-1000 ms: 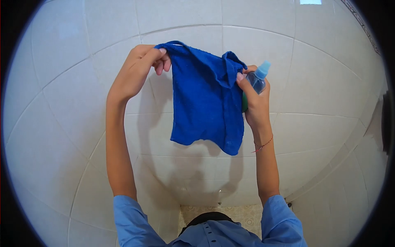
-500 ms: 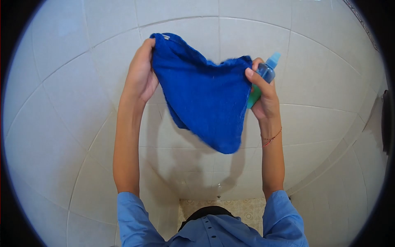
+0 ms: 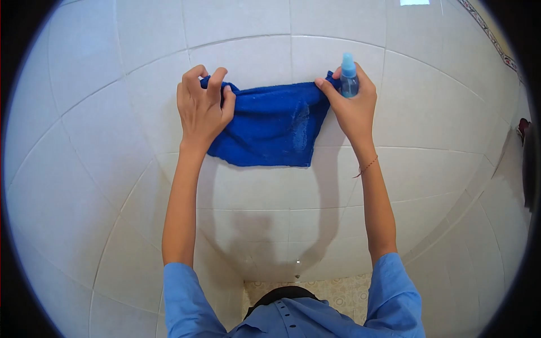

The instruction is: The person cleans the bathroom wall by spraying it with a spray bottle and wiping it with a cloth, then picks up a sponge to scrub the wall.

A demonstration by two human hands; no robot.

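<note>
A blue cloth [image 3: 265,127] hangs stretched between my two hands in front of the tiled wall, with a pale wet-looking patch on its right part. My left hand [image 3: 204,110] grips the cloth's upper left corner, fingers bent over it. The upper right corner is pinched by the thumb of my right hand [image 3: 356,107]. That same hand also holds a small spray bottle [image 3: 349,84] with a light blue cap, upright in the palm; its lower part is hidden by the hand.
White wall tiles [image 3: 428,101] fill most of the view. A patterned border strip [image 3: 487,34] runs along the upper right. A dark object [image 3: 528,163] is at the right edge. Patterned floor [image 3: 338,287] shows below, near a small metal fitting [image 3: 297,276].
The cloth has gone from sagging folds to a flatter, straighter top edge, and its pale patch now shows. My left hand has turned its back to view. The bottle stands more upright.
</note>
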